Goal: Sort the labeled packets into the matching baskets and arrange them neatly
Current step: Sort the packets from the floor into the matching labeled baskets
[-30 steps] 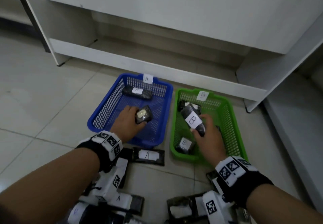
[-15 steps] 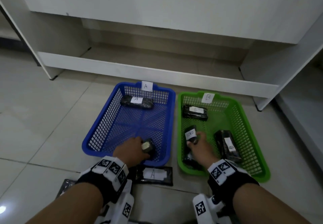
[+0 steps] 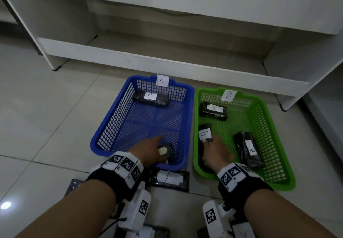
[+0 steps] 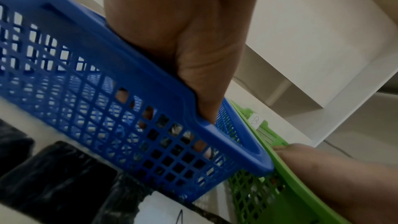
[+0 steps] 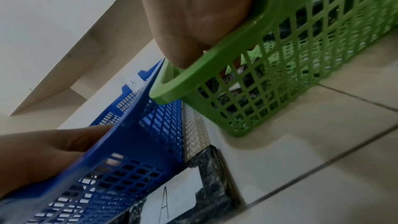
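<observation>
In the head view my left hand (image 3: 163,154) reaches into the near right corner of the blue basket (image 3: 111,126) tagged A. It grips a black packet (image 3: 166,150) whose label I cannot read. My right hand (image 3: 209,143) is in the near left part of the green basket (image 3: 269,126) tagged B and pinches a packet labelled B (image 3: 205,132) that points away from me. Another A packet (image 3: 150,97) lies at the blue basket's far end. Two more B packets (image 3: 213,110) (image 3: 248,150) lie in the green one. The wrist views show each hand over its basket rim, fingers hidden behind mesh.
A packet labelled A (image 3: 168,178) lies on the tiled floor just in front of the blue basket. More packets show at the bottom edge between my arms. A low white shelf unit (image 3: 167,65) stands right behind both baskets.
Both hands drew their packets back toward the near ends of the baskets over the last second. In the last half second they have hardly moved.
</observation>
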`<action>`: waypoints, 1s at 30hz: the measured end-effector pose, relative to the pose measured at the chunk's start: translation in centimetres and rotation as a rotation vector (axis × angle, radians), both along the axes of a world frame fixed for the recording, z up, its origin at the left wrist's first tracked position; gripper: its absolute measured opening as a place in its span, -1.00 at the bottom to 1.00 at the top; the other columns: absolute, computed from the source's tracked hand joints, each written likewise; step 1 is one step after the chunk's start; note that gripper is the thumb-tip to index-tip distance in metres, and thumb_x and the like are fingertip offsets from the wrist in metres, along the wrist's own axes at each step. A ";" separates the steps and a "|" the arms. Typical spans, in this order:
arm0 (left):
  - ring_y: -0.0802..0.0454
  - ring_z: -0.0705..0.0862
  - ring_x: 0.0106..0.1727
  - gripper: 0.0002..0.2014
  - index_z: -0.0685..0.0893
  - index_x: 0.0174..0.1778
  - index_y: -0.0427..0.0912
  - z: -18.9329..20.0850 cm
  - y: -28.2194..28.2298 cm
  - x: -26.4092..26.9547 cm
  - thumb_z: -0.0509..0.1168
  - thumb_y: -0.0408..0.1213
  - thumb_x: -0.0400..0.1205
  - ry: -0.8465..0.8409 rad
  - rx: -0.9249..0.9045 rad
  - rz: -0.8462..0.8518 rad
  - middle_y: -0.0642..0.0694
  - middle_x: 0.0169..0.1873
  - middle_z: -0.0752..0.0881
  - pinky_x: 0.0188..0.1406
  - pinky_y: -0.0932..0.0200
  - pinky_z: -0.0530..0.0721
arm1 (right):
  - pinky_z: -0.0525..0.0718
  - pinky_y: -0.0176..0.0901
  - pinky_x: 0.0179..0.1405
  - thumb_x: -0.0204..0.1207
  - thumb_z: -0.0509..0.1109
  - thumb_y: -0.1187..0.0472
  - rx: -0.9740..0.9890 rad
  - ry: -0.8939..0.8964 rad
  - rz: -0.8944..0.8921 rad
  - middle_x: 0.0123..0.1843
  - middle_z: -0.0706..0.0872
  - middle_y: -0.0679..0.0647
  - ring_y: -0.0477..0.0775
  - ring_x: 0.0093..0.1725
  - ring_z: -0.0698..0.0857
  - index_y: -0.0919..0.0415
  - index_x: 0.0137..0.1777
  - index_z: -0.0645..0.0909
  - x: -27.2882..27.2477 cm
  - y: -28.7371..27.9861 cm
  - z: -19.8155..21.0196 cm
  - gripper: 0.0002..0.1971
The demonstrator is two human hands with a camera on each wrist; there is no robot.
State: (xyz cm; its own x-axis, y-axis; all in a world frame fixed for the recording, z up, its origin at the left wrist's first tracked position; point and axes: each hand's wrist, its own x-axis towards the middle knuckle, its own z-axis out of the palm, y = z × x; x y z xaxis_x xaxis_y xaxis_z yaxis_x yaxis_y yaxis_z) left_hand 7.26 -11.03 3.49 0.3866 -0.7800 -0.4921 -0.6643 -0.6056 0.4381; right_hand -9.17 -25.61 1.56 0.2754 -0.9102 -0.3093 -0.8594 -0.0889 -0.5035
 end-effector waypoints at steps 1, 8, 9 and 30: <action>-0.10 0.53 0.39 0.01 -0.06 0.67 0.02 -0.1 0.1 0.0 0.48 0.04 0.45 0.002 -0.010 0.009 -0.13 0.46 0.49 0.36 0.04 0.52 | 0.23 0.16 0.30 0.64 0.15 -0.03 -0.001 0.019 0.019 0.23 0.65 0.17 0.26 0.29 0.52 0.12 0.16 0.42 0.1 0.1 0.3 -0.75; -0.04 0.57 0.33 -0.27 0.08 0.64 0.04 0.3 1.7 -1.0 0.22 0.15 0.60 -0.153 -0.272 0.050 -0.06 0.38 0.55 0.27 -0.06 0.58 | 0.47 0.05 0.28 0.62 0.13 0.07 0.076 0.218 0.408 0.35 0.60 0.22 0.28 0.26 0.59 0.04 0.58 0.19 -2.3 -0.6 2.6 -0.48; -0.02 0.57 0.33 -0.36 0.17 0.61 0.02 0.6 1.8 -1.1 0.19 0.11 0.64 -0.180 -0.336 0.043 -0.04 0.35 0.56 0.29 -0.08 0.55 | 0.38 0.15 0.37 0.61 0.13 0.08 0.081 0.239 0.414 0.33 0.63 0.20 0.28 0.27 0.59 -0.03 0.64 0.02 -2.6 -0.8 2.8 -0.38; -0.31 0.38 0.46 -0.18 0.08 0.64 -0.27 -3.1 8.0 -11.0 0.28 -0.04 0.53 -0.564 -0.050 -0.455 -0.36 0.48 0.35 0.43 -0.14 0.34 | 0.58 0.02 0.06 0.47 0.21 -0.03 -0.384 0.366 1.425 0.19 0.58 0.11 0.18 0.14 0.59 0.11 0.36 0.46 -15.3 6.1 5.5 -0.53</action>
State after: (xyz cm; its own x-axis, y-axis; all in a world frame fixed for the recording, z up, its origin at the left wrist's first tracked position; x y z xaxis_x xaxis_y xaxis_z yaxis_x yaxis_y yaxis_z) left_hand -3.74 -3.02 0.37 0.2032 -0.9402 -0.2733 -0.9786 -0.2042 -0.0252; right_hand -24.51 -19.47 7.05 0.9301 0.0015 -0.3672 -0.0152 -0.9990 -0.0425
